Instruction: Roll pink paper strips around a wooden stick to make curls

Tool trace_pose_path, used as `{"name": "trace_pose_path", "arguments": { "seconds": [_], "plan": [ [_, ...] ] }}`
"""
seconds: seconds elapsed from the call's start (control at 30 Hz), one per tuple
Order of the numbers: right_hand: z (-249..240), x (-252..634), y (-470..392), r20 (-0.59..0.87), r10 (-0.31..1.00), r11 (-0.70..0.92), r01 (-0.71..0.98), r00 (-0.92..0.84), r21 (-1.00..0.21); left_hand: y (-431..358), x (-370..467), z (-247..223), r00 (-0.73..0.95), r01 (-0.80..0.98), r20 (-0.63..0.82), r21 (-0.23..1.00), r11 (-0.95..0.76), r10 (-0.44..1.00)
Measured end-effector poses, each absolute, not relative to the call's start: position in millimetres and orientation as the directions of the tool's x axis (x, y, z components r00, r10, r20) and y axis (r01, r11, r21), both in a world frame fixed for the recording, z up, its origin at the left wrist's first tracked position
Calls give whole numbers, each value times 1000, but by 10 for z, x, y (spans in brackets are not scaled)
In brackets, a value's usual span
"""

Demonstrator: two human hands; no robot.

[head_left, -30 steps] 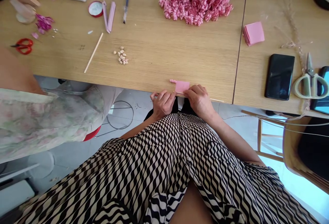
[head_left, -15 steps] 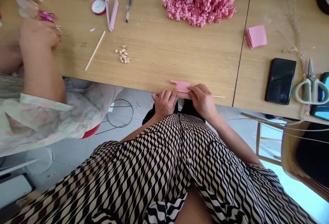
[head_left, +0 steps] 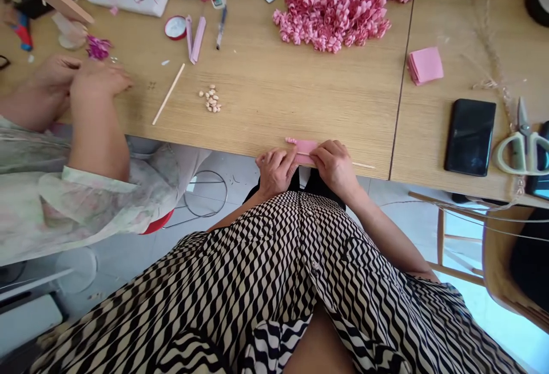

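Neighbour's hand has popped into view on the left since a second ago. Pink paper sits at the near edge of the table, left hand and right hand pinching it with a thin stick. Probably light, soft, easily creased; I'd hold its edges.

Single view from your head, near above the desk, facing forward and down past your patterned clothing.
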State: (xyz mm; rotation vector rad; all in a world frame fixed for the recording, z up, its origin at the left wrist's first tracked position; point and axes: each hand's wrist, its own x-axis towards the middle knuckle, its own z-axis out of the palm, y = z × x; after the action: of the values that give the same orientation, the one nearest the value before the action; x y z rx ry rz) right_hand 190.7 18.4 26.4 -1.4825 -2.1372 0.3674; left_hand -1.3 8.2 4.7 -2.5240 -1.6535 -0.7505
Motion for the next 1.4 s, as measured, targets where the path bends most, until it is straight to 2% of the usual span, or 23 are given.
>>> {"name": "trace_pose_path", "arguments": {
  "seconds": [0.1, 0.23, 0.57, 0.77, 0.93, 1.1, 1.4],
  "plan": [
    [264, 1894, 183, 243, 931, 358, 799, -271, -483, 97, -76, 46, 304, 845, 468, 271, -462, 830],
    [272, 1891, 178, 245, 931, 359, 810, -272, -463, 131, -120, 75, 341, 824, 488, 256, -505, 803],
    [252, 1894, 162, 279, 920, 378, 812, -276, -444, 155, -95, 189, 522, 798, 369, 107, -593, 769],
    [253, 1948, 153, 302, 919, 379, 786, -255, -489, 160, -56, 189, 525, 816, 318, 76, -573, 789],
    [314, 1990, 164, 254, 933, 352, 786, -254, -508, 174, -8, 199, 498, 836, 256, 114, -537, 829],
    [342, 1970, 211, 218, 939, 340, 810, -265, -478, 206, 36, 215, 461, 850, 193, 185, -494, 866],
    [352, 1925, 263, 196, 947, 313, 863, -253, -397, 245, 28, 256, 465, 841, 207, 200, -502, 861]
  ]
}}
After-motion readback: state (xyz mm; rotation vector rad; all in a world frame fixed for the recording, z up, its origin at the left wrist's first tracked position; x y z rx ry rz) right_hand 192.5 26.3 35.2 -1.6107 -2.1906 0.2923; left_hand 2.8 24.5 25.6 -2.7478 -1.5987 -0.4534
